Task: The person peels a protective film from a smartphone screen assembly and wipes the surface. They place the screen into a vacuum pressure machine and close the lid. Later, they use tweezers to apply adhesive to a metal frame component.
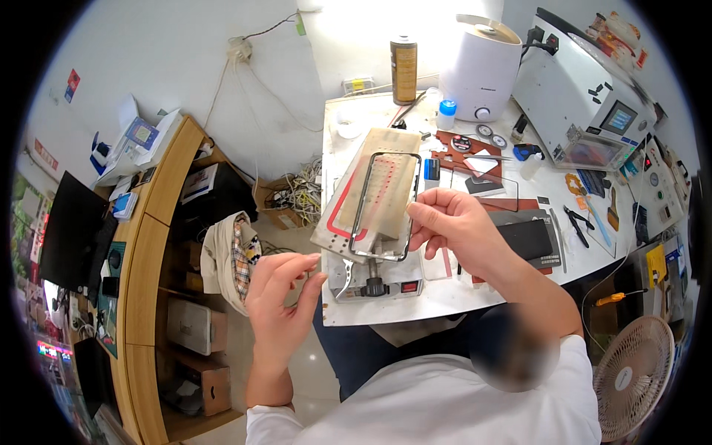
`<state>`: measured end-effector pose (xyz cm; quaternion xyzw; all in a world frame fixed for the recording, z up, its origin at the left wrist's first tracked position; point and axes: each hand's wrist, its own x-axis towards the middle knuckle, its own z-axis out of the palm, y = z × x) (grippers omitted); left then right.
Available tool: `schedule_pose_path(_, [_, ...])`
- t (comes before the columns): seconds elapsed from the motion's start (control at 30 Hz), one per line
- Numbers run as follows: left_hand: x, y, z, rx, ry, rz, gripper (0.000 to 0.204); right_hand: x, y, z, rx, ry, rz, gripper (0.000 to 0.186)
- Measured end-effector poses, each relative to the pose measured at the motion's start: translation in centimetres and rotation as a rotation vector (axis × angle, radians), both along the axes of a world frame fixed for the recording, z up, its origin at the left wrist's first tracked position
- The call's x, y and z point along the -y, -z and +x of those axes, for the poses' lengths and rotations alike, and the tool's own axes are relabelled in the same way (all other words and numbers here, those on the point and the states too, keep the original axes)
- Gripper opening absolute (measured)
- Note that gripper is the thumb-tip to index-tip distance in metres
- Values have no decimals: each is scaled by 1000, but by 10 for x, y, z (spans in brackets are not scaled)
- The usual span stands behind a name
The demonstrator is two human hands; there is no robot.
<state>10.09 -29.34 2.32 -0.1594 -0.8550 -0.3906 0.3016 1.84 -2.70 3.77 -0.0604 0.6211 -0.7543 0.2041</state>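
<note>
My right hand (452, 226) pinches the long side of a thin black rectangular frame (358, 200), shaped like a phone bezel. This frame is held tilted over a pale slanted plate (374, 178) with rows of small holes and a red strip along one edge. The plate rests on a bench device with a black knob (375, 286), a metal lever and a red switch. Left of the device, my left hand (282, 297) is raised with thumb and fingertips drawn close together. Whatever may be between those tips is too small to make out.
A spray can (403, 70), a white humidifier (482, 70) and a white machine with a screen (593, 96) line the back. A dark flat panel (528, 241), pliers (577, 225) and a blue-capped bottle (446, 115) lie about. A fan (634, 378) stands lower right.
</note>
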Motion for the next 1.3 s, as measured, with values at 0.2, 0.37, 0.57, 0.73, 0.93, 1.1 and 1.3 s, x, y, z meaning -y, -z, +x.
schedule_pose_path(0.2, [2,-2,-4,-18,-12,-45,27,2,-3,-3,42,15,10,26])
schedule_pose_path(0.37, [5,-11,-21,-73,71,-176,29,7,-11,-5,6,33,60,24])
schedule_pose_path(0.57, [6,-18,-40,-80,146,-216,29,6,-8,-13,-127,-52,292,25])
schedule_pose_path(0.73, [9,-10,-38,-68,79,-142,29,0,-7,-7,-127,-35,300,27])
schedule_pose_path(0.93, [22,28,-20,-31,-20,139,14,-9,-4,4,-69,-128,278,27])
schedule_pose_path(1.1, [21,58,3,-129,60,29,14,1,-6,14,-64,-271,247,27])
schedule_pose_path(1.3, [23,60,5,-203,56,-95,20,12,-7,12,-27,-315,268,27])
